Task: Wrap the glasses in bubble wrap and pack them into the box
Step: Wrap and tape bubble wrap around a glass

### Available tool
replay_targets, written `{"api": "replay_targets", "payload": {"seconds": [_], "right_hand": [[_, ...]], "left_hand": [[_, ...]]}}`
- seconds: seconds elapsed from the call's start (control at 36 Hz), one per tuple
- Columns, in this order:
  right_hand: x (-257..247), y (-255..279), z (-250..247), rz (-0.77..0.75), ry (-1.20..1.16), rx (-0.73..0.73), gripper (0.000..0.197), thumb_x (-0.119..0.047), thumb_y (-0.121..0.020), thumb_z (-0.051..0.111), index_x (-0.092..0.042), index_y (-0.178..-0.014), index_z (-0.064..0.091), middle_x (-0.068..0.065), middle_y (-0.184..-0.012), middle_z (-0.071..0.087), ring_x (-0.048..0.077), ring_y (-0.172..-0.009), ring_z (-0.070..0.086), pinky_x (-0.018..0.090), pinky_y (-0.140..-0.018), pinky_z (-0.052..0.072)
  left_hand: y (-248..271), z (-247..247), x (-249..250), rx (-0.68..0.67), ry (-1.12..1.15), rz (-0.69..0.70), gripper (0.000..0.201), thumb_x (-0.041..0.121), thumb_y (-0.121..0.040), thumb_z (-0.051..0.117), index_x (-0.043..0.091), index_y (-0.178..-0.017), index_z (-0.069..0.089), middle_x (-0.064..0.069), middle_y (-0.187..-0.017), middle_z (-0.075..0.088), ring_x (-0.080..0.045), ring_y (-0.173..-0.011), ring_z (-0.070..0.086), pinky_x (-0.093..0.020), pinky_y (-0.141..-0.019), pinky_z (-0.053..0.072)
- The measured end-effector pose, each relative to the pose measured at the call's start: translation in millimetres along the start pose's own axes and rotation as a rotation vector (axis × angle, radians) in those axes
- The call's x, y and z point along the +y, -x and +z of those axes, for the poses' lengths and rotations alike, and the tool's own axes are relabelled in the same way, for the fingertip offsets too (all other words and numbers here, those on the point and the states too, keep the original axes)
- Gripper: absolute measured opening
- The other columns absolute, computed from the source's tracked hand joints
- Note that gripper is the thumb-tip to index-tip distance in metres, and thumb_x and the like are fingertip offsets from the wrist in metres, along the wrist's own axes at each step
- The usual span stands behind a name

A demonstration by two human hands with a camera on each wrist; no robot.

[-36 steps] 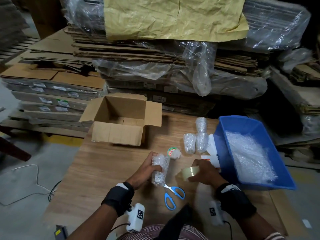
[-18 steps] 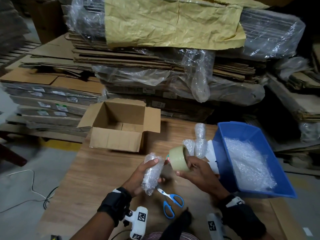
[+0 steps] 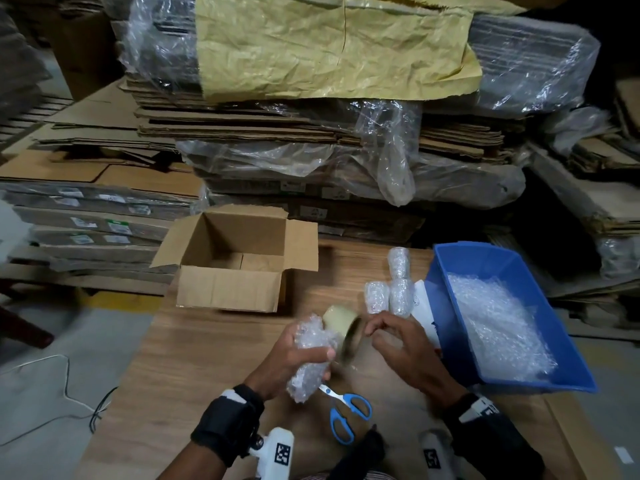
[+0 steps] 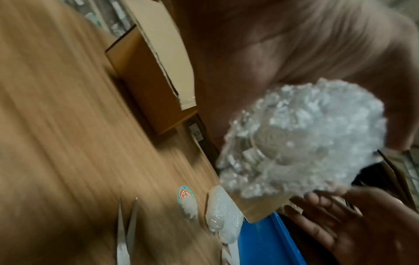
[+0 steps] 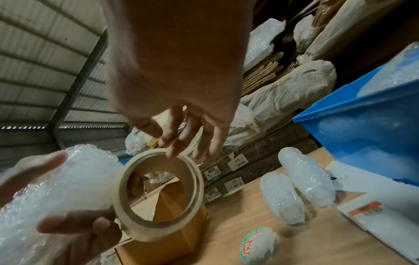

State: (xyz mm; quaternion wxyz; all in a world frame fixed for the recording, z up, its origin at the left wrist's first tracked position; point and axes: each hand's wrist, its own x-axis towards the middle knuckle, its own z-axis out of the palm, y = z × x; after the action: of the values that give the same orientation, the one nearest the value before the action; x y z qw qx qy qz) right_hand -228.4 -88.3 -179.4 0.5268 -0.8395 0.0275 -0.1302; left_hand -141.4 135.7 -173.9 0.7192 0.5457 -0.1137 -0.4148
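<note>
My left hand (image 3: pixel 289 356) grips a bubble-wrapped glass (image 3: pixel 308 358) tilted above the table; its base shows through the wrap (image 4: pixel 306 139) in the left wrist view. A beige tape roll (image 3: pixel 346 332) stands right beside this glass, blurred by motion. My right hand (image 3: pixel 372 329) pinches the roll's top rim (image 5: pixel 158 154), and my left thumb (image 5: pixel 102 224) lies near its lower edge. The open cardboard box (image 3: pixel 228 289) stands empty to the far left. Three wrapped glasses (image 3: pixel 400 296) lie beside the blue bin (image 3: pixel 446 327).
The blue bin holds loose bubble wrap (image 3: pixel 495 323). Blue-handled scissors (image 3: pixel 346 414) lie on the wooden table under my hands. A round sticker (image 5: pixel 249 245) and white packaging (image 3: pixel 424 306) lie near the bin. Stacked flat cardboard (image 3: pixel 311 133) rises behind. A cable (image 3: pixel 69 393) runs on the floor at left.
My right hand lifted the tape roll from the table and brought it against the wrapped glass. My left hand raised and tilted the glass. Both hands have come closer together.
</note>
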Motion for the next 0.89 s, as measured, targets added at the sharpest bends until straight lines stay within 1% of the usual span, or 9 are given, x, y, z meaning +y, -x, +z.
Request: {"api": "replay_targets", "payload": {"seconds": [0.08, 0.14, 0.19, 0.28, 0.44, 0.53, 0.69, 0.81, 0.89], "right_hand": [[-2.3, -5.0, 5.3, 0.187, -0.043, 0.168, 0.006, -0.018, -0.094, 0.073, -0.017, -0.094, 0.068, -0.001, -0.085, 0.07, 0.009, -0.081, 0.067, 0.016, -0.075, 0.051], [2.1, -10.2, 7.3, 0.315, -0.031, 0.138, 0.022, -0.034, -0.089, 0.078, -0.023, -0.107, 0.07, -0.002, -0.094, 0.07, 0.0, -0.084, 0.066, 0.01, -0.073, 0.049], [8.6, -13.3, 8.8, 0.389, 0.011, 0.041, 0.039, -0.044, -0.077, 0.086, -0.028, -0.11, 0.072, -0.006, -0.103, 0.068, -0.006, -0.09, 0.063, 0.008, -0.075, 0.048], [12.3, -13.6, 11.0, 0.371, 0.041, -0.016, 0.05, -0.035, -0.064, 0.097, -0.027, -0.108, 0.076, -0.01, -0.101, 0.066, -0.006, -0.092, 0.063, 0.01, -0.078, 0.048], [9.9, -17.3, 7.3, 0.322, -0.111, -0.01, 0.013, -0.01, -0.078, 0.088, -0.009, -0.082, 0.075, 0.0, -0.079, 0.076, 0.008, -0.074, 0.069, 0.022, -0.074, 0.054], [9.9, -17.0, 6.6, 0.327, -0.129, -0.035, 0.009, -0.001, -0.081, 0.083, -0.005, -0.082, 0.075, 0.001, -0.077, 0.075, 0.007, -0.072, 0.067, 0.021, -0.073, 0.054], [5.8, -13.2, 13.0, 0.315, -0.153, 0.015, 0.008, -0.001, -0.086, 0.076, -0.006, -0.081, 0.073, 0.002, -0.084, 0.077, 0.009, -0.083, 0.072, 0.023, -0.08, 0.053], [2.2, -11.7, 13.6, 0.336, -0.201, 0.002, 0.012, -0.025, -0.084, 0.078, -0.016, -0.081, 0.07, 0.003, -0.091, 0.078, 0.018, -0.096, 0.072, 0.033, -0.09, 0.054], [-0.5, -15.8, 8.2, 0.356, -0.307, -0.041, 0.015, -0.012, -0.089, 0.074, -0.001, -0.087, 0.065, 0.01, -0.093, 0.077, 0.021, -0.098, 0.073, 0.024, -0.086, 0.054]], "left_hand": [[1.2, 0.2, 2.2, -0.007, -0.197, 0.062, 0.046, 0.006, -0.074, 0.088, 0.018, -0.112, 0.064, -0.006, -0.094, 0.073, -0.025, -0.083, 0.07, -0.038, -0.071, 0.059], [0.5, 3.6, 2.9, -0.042, -0.308, 0.102, 0.044, -0.001, -0.077, 0.087, 0.028, -0.104, 0.068, 0.003, -0.094, 0.073, -0.017, -0.087, 0.07, -0.031, -0.075, 0.056], [0.6, 8.3, 3.0, -0.054, -0.383, 0.12, 0.046, -0.007, -0.077, 0.084, 0.026, -0.103, 0.065, 0.01, -0.091, 0.072, -0.009, -0.086, 0.068, -0.023, -0.076, 0.052], [0.3, 11.6, 1.6, -0.069, -0.469, 0.14, 0.046, -0.007, -0.076, 0.085, 0.025, -0.104, 0.065, 0.012, -0.093, 0.072, -0.006, -0.088, 0.067, -0.02, -0.078, 0.05], [1.2, 10.6, -0.3, -0.099, -0.529, 0.131, 0.049, -0.004, -0.075, 0.087, 0.027, -0.108, 0.066, 0.009, -0.098, 0.073, -0.009, -0.091, 0.068, -0.023, -0.079, 0.052], [-0.7, 7.0, -3.2, -0.09, -0.559, 0.123, 0.048, 0.003, -0.073, 0.089, 0.026, -0.11, 0.067, -0.001, -0.101, 0.073, -0.015, -0.092, 0.069, -0.035, -0.08, 0.058], [-6.6, 3.2, -8.0, -0.068, -0.608, 0.109, 0.053, 0.016, -0.071, 0.092, 0.022, -0.116, 0.065, -0.008, -0.11, 0.07, -0.024, -0.096, 0.068, -0.044, -0.088, 0.056], [-10.2, 0.0, -7.5, -0.059, -0.582, 0.085, 0.049, 0.008, -0.072, 0.091, 0.017, -0.112, 0.063, -0.014, -0.106, 0.07, -0.018, -0.089, 0.068, -0.048, -0.083, 0.058], [-12.8, -0.6, -6.1, -0.07, -0.581, 0.069, 0.049, 0.006, -0.072, 0.091, 0.013, -0.111, 0.062, -0.013, -0.103, 0.071, -0.019, -0.087, 0.069, -0.048, -0.079, 0.06]]}}
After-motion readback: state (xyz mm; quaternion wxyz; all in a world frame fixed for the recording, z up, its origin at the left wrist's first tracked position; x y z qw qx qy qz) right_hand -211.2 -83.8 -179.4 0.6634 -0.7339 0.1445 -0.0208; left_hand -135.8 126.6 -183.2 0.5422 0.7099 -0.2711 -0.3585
